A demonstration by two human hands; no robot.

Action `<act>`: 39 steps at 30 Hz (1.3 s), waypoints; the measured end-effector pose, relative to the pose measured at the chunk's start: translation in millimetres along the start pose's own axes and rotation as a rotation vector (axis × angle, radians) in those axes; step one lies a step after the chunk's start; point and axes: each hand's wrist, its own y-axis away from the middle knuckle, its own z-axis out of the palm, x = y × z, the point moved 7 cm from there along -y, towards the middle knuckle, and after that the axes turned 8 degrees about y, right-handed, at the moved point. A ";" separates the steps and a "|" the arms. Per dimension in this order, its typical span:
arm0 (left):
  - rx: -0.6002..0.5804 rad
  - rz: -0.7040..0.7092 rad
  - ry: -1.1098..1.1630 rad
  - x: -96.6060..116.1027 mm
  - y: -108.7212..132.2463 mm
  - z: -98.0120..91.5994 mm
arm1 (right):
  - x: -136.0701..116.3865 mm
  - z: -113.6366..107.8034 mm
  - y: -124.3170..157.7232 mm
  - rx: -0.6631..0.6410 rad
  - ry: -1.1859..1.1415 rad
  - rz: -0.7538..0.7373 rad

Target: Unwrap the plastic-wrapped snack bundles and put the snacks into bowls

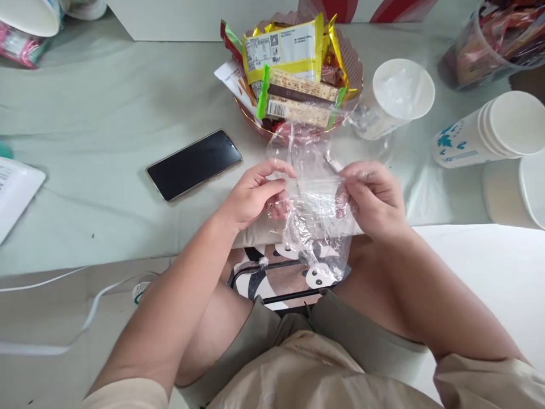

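My left hand (255, 193) and my right hand (374, 196) both pinch a clear plastic bag (317, 210) at its top edge, one on each side. The crumpled bag hangs between them over the table's near edge and my lap. Just beyond the bag stands a shallow bowl (355, 79) heaped with wrapped snack packets (289, 74).
A black phone (193, 163) lies screen-up to the left on the pale green tablecloth (85, 113). A white paper cup (398, 96) stands right of the bowl, a stack of cups (489, 130) lies at the right edge, and a clear tub of sweets (489, 45) is behind. White cables (85, 318) trail lower left.
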 end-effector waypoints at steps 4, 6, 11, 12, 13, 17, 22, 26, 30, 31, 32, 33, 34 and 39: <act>-0.031 -0.021 0.061 2.6 2.5 -2.2 | 0.6 2.3 0.7 -0.067 -0.071 -0.006; -0.049 -0.024 0.106 3.6 2.4 -3.7 | -3.5 4.9 -0.9 -0.104 -0.070 -0.008; 0.082 0.070 0.016 6.5 1.6 -14.7 | -18.5 9.3 -4.0 -0.026 0.335 -0.175; 0.114 0.102 -0.026 7.7 2.1 -16.3 | -18.7 11.5 -3.3 -0.009 0.414 -0.197; 0.130 0.125 -0.053 8.4 2.7 -16.9 | -17.5 13.6 -2.6 0.005 0.455 -0.201; 0.084 0.121 0.015 5.7 4.0 -13.7 | -6.3 16.3 -0.9 0.071 0.321 -0.079; 0.106 0.296 -0.049 19.3 7.1 -14.9 | 5.9 19.8 -3.9 0.005 0.130 0.184; 0.182 0.267 0.068 22.2 7.8 -21.0 | 11.4 14.1 -4.5 0.029 0.090 0.238; 0.093 0.095 0.160 12.3 5.1 -11.6 | 15.1 15.7 -3.2 0.056 -0.044 0.184; 0.063 0.043 0.150 8.1 4.7 -7.6 | 14.9 18.7 -3.0 0.032 -0.065 0.177; 0.050 0.008 0.138 4.8 4.6 -4.7 | 13.8 21.9 -3.0 0.004 -0.079 0.171; 0.059 -0.004 0.134 2.8 4.7 -3.4 | 12.1 24.5 -3.1 -0.018 -0.086 0.169; 0.084 0.004 0.141 2.2 5.0 -3.7 | 10.5 26.4 -3.4 -0.037 -0.080 0.178; 0.107 0.034 0.062 3.3 6.3 -4.1 | 8.4 31.5 -4.2 -0.135 0.069 0.289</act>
